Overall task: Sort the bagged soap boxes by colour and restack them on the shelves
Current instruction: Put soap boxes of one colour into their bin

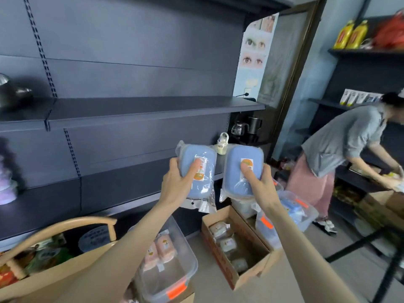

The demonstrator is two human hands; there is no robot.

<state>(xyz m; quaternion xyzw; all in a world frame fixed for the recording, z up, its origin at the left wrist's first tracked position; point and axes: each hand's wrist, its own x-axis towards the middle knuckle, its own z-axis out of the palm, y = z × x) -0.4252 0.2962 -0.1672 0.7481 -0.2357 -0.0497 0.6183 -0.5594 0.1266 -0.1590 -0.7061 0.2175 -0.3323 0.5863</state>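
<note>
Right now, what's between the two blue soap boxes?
Just a narrow gap. In the head view, the left blue box and right blue box are apart; a small cream bottle shows behind.

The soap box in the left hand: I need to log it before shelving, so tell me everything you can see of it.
The soap box is pale blue, a rounded rectangle, plastic by its look, sealed in a clear crinkly bag whose loose end hangs below. A white label with an orange circle runs down its face. It is held upright, face to the camera, before the dark shelves. The left hand grips its left edge, thumb pressed on the face.
</note>
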